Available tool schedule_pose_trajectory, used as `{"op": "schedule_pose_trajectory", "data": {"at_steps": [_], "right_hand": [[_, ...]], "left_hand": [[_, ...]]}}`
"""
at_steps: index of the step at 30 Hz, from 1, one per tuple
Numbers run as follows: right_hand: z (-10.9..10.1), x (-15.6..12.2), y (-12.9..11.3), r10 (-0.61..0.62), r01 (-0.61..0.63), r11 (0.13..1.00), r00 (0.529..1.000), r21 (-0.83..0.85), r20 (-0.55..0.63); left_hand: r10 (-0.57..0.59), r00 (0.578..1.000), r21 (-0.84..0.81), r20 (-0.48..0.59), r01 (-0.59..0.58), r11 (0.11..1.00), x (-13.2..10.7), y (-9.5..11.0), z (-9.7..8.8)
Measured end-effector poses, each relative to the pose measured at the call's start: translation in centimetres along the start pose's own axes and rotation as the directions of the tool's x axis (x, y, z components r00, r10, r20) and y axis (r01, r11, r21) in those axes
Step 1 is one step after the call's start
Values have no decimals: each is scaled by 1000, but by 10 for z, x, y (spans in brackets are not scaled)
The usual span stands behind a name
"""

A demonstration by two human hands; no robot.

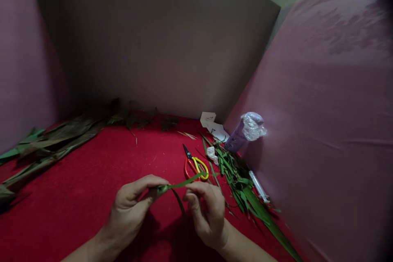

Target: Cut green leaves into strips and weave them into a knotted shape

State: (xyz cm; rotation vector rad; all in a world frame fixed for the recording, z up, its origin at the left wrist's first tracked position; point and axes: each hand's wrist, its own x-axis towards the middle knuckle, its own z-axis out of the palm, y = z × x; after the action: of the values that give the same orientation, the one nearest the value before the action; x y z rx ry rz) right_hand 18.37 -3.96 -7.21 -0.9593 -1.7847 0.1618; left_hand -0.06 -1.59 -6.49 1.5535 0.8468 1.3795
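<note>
Thumb and fingers of my left hand (130, 208) are closed on a small folded green leaf piece (162, 189). From it a narrow leaf strip (188, 181) sticks out to the right, and a darker strip (179, 202) hangs down. My right hand (208, 211) is close by, its fingers curled and the thumb near the index fingertip, right beside the narrow strip. Whatever lies between these fingers is hidden. Just beyond this hand, scissors (188, 155) with one red and one yellow handle lie on the red cloth (92, 196), partly covered by the strip's far end.
Cut green leaves (236, 176) are heaped at the right, with a syringe (258, 186) beside them. A purple container (236, 137) topped with clear plastic leans by the pink wall. White papers (216, 130), thin sticks (187, 135) and crumpled white tissue (211, 154) lie near. Large dry leaves (64, 135) spread left.
</note>
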Motion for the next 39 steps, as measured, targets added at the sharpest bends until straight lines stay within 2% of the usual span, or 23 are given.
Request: {"op": "schedule_pose_trajectory", "data": {"at_steps": [1,3,6,8,10,11,13,18,22,24,28,30,32,37,39], "right_hand": [[0,-1,0,-3,3,1000,1000,-6,-28],[1,-3,1,22,-22,1000,998,6,-54],[4,-5,2,32,-30,999,999,38,-40],[5,-6,3,7,-6,998,1000,64,-10],[6,-6,4,-32,30,998,999,59,35],[6,-7,4,-46,44,998,998,42,52],[7,-7,5,-61,61,998,995,11,77],[11,-6,5,-58,55,998,992,29,110],[12,-8,7,-55,53,998,993,27,101],[12,-9,8,-46,41,998,992,44,120],[12,-10,8,-11,-7,994,988,108,157],[15,-9,6,47,-74,986,984,149,173],[20,-10,4,142,-192,958,963,212,228],[27,-10,0,355,-533,788,803,309,479],[25,-6,0,377,-582,741,773,335,510]], "left_hand": [[126,992,49,13,-127,991,-1,2,-2],[358,932,163,50,-361,918,-2,8,-7],[614,777,401,138,-611,682,-1,19,-16],[692,669,534,271,-703,470,0,26,-24],[706,597,594,381,-744,308,0,32,-32],[705,577,612,413,-749,255,-1,35,-35],[711,566,650,416,-732,202,-3,38,-39],[735,549,704,398,-696,138,-8,45,-38],[814,485,725,320,-679,119,-8,45,-35],[811,483,729,331,-676,106,-6,42,-36],[817,449,717,363,-695,63,-6,36,-39],[811,471,724,349,-685,86,-7,37,-39],[798,505,729,330,-673,124,-8,40,-39],[735,602,711,312,-661,240,-7,43,-41],[704,672,699,229,-617,362,-4,38,-40]]}}
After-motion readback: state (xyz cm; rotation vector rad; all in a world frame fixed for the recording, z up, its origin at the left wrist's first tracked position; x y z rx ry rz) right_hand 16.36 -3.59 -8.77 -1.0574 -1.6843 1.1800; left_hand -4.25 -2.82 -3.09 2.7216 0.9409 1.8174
